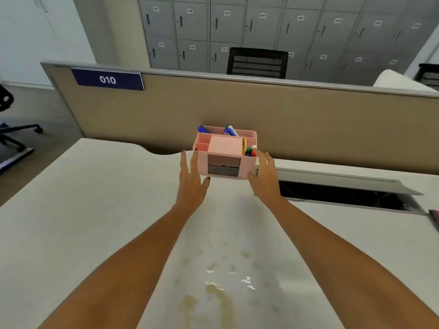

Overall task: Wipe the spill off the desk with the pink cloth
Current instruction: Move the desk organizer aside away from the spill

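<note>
While both arms are stretched forward over the desk (pixel 71 210), a pink organiser (pixel 224 153) is flanked by the two hands at the desk's far edge, against the tan partition (pixel 308 124). Left hand (pixel 192 179): fingers spread and extended, palm turned inward, fingertips level with the organiser's left wall; contact cannot be confirmed. Right hand (pixel 264 176): likewise spread wide, fingers beside the organiser's right front corner, nothing gripped.

Organiser: several open compartments on top, blue pens (pixel 229 131) in the rear section, coloured markers (pixel 249 151) at the right, a dark drawer opening in the front face.

Spill (pixel 213 288): yellowish puddles and scattered droplets are seen on the near part of the desk, between the two forearms, well apart from the organiser. Brighter wet glints noted near its middle.

Pink cloth: not identified with certainty; a dark pinkish item (pixel 435 219) is cut off at the right edge of the desk, too little shown to tell.

An open cable tray (pixel 344 195) with raised lid lies right of the organiser. Sign "010" (pixel 108 80) is mounted on the partition; grey numbered lockers (pixel 261 32) and a black chair (pixel 257 62) are beyond.
</note>
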